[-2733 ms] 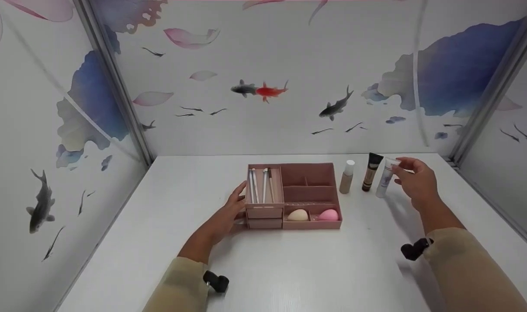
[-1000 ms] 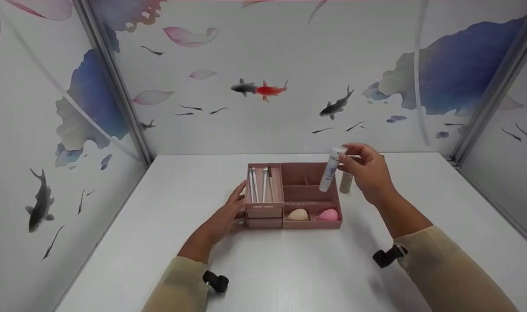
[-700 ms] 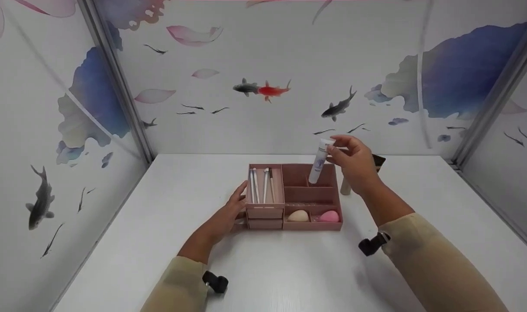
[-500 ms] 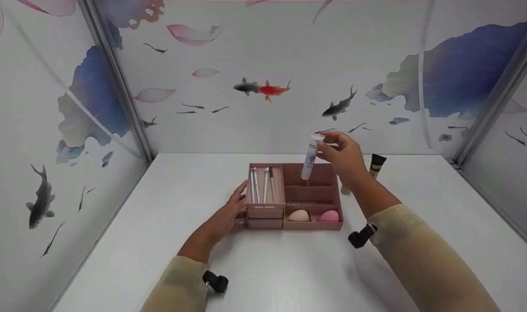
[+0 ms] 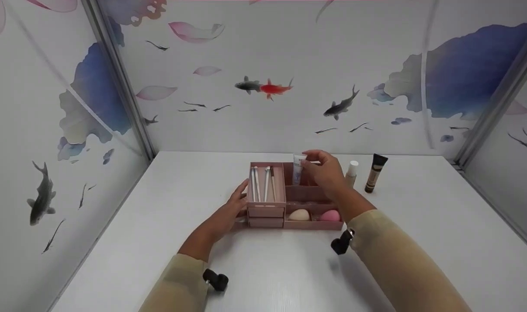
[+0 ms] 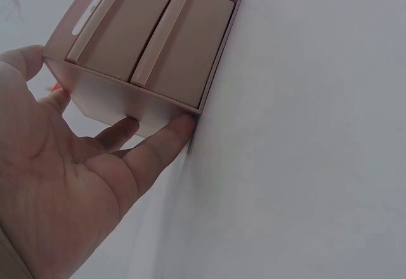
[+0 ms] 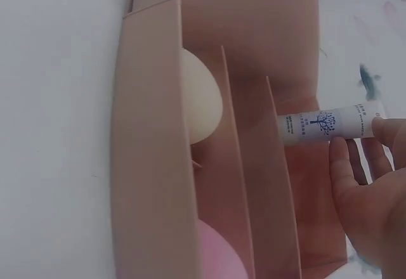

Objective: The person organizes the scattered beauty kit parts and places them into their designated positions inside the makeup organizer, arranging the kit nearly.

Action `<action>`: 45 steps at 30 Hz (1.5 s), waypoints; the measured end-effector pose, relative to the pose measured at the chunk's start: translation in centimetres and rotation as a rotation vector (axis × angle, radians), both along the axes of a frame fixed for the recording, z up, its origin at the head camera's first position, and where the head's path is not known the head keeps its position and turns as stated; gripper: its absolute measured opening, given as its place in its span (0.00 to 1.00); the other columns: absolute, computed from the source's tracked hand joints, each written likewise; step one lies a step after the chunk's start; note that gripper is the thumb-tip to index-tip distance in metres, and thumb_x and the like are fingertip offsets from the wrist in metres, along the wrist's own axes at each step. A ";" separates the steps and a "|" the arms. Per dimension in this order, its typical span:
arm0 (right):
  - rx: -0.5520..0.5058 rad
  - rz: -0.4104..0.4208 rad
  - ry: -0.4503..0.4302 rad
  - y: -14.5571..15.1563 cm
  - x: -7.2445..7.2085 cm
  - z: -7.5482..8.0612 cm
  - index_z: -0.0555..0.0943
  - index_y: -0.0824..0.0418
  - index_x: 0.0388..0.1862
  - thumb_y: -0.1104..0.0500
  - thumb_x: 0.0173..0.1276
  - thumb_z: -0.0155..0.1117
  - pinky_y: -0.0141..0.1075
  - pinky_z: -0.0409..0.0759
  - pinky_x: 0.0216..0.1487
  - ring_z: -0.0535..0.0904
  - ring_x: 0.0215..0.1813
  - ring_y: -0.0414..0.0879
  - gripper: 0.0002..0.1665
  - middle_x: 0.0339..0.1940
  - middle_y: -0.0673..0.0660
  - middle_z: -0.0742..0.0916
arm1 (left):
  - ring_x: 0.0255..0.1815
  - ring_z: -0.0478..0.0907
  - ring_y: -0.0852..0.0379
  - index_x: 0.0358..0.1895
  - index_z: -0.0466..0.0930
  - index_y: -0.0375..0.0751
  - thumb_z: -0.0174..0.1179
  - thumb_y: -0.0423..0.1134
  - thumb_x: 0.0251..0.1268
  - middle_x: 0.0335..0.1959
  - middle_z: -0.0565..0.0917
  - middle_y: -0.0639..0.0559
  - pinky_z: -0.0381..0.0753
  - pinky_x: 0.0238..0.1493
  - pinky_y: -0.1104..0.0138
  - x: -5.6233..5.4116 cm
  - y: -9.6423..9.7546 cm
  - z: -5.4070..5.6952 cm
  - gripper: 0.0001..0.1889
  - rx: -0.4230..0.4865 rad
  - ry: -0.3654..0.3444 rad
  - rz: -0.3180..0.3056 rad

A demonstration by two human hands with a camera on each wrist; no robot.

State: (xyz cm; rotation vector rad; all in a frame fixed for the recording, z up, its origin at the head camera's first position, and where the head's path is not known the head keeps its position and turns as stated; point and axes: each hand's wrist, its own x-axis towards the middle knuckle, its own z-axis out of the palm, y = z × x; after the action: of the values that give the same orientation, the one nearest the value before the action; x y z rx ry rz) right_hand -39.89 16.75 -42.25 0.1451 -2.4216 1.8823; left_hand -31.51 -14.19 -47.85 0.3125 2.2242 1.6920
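A white squeeze tube [image 5: 297,172] with a blue tree print [image 7: 325,123] stands nearly upright in the back left compartment of a pink cosmetics organizer [image 5: 266,222]. My right hand [image 5: 326,171] pinches it near its top end between thumb and fingers. The tube's lower end is hidden behind the divider in the right wrist view. My left hand [image 5: 223,219] rests on the organizer's left side, its fingers lying fairly straight against the side wall in the left wrist view.
Several brushes [image 5: 266,185] lie in the organizer's top tray. A cream sponge [image 5: 299,215] and a pink sponge [image 5: 330,215] sit in the front compartments. Right of the organizer stand a white-capped bottle [image 5: 352,170] and a black-ended tube [image 5: 376,172]. A patterned wall [image 5: 263,130] borders the table's back.
My right hand has picked the white tube up from the table's right side, carried it left over the organizer and lowered it into the back compartment. The left hand has stayed in place.
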 end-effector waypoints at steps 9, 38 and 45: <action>-0.022 0.038 0.001 -1.1 0.2 -1.2 0.83 0.55 0.66 0.53 0.79 0.69 0.40 0.87 0.61 0.84 0.61 0.50 0.21 0.59 0.56 0.86 | 0.85 0.61 0.31 0.80 0.40 0.96 0.40 0.69 0.83 0.90 0.51 0.53 0.57 0.82 0.31 0.1 0.1 0.1 0.30 0.001 0.002 0.003; -0.071 0.037 -0.031 1.2 1.6 -0.8 0.80 0.52 0.69 0.52 0.79 0.68 0.52 0.82 0.72 0.86 0.67 0.57 0.23 0.64 0.58 0.84 | 0.86 0.58 0.30 0.81 0.40 0.95 0.40 0.69 0.83 0.91 0.48 0.53 0.60 0.82 0.34 0.0 0.1 0.2 0.31 0.014 -0.021 -0.004; -0.076 0.012 -0.040 4.6 3.1 -0.6 0.78 0.54 0.71 0.50 0.79 0.69 0.50 0.82 0.72 0.84 0.69 0.60 0.26 0.63 0.57 0.82 | 0.86 0.57 0.29 0.82 0.39 0.92 0.40 0.68 0.84 0.91 0.47 0.51 0.59 0.82 0.33 0.0 0.1 0.2 0.31 0.026 -0.019 -0.010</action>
State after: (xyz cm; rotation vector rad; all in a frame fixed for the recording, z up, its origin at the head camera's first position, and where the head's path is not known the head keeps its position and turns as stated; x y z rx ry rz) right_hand -36.79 21.35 -42.86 0.1185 -2.3753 1.9979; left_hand -31.48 -14.08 -47.63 0.3119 2.1853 1.7125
